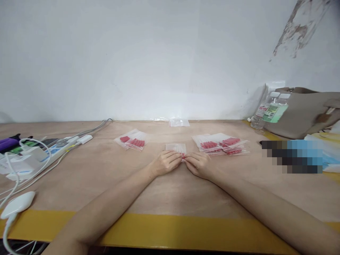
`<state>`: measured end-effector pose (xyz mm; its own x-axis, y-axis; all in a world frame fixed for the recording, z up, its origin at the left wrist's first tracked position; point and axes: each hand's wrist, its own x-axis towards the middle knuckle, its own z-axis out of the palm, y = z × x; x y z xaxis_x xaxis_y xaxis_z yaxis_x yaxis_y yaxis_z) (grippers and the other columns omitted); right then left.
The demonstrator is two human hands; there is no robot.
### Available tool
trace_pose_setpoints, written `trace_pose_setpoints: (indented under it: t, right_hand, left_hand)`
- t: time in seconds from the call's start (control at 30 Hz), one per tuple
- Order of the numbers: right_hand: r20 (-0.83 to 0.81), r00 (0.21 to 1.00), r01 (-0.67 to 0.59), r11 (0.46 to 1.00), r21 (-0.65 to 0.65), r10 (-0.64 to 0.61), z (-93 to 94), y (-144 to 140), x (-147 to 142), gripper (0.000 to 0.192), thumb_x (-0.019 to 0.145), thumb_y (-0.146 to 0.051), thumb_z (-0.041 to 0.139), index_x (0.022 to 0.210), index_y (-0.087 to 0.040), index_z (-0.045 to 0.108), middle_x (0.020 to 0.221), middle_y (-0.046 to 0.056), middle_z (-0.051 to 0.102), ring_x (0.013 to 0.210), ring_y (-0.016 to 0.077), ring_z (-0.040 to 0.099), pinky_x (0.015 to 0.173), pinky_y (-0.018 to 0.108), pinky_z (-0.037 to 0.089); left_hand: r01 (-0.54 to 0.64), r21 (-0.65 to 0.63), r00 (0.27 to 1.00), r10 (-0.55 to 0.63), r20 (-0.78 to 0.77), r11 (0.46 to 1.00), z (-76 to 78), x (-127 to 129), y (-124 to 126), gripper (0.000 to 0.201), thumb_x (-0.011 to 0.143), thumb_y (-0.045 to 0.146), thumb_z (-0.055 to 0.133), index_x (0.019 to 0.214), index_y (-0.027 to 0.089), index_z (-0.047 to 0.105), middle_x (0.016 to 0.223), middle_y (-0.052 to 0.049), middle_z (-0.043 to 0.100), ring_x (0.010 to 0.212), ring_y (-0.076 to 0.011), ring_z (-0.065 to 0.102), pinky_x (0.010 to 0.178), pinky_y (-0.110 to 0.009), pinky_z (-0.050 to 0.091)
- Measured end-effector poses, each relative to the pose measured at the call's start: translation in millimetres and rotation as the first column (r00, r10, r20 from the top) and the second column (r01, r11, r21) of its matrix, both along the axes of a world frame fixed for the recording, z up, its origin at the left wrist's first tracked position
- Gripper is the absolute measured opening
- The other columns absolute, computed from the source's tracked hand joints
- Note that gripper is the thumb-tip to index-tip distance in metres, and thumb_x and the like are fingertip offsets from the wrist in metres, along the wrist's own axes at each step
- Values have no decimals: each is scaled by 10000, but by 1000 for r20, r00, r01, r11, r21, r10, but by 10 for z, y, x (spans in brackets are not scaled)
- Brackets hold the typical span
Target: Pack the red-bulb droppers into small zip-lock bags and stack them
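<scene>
At mid-bench (106,177), a small clear bag (175,147) is pinched at its near edge by left hand (166,162) and right hand (198,164), each grip closed on it; filled bags (221,144) are stacked alongside.

A small hand-packing workstation, makeshift rather than industrial. A plain plywood bench (106,177) with a yellow taped front edge (164,230) stands against a bare white wall with peeling paint (300,28). Stacks of small zip bags holding red parts (221,144) lie on it, beside a power strip with chargers (39,156), water bottles (268,109) and a beige bag (305,113).
</scene>
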<state>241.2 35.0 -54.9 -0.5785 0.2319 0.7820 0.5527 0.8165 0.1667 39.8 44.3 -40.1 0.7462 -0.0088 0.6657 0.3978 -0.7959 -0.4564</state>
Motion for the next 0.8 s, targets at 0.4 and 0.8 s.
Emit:
trace_pose_setpoints:
  t: [0.4, 0.8]
  right_hand:
    - [34, 998, -53, 998, -15, 53, 53, 26, 7, 141, 785, -125, 511, 849, -179, 624, 856, 36, 678, 790, 155, 572, 709, 317, 415]
    - [-90, 996, 5, 995, -102, -14, 3, 46, 27, 109, 778, -147, 532, 751, -197, 625, 771, -3, 681, 730, 129, 563, 703, 304, 343]
  left_hand:
    - [35, -45, 999, -35, 1, 998, -4, -57, 45, 87, 835, 153, 513, 881, 131, 585, 837, -55, 679, 782, -151, 642, 732, -285, 539]
    - [13, -134, 998, -5, 65, 991, -46, -160, 80, 88, 831, 144, 499, 875, 142, 576, 887, -63, 670, 804, -146, 633, 742, -283, 526]
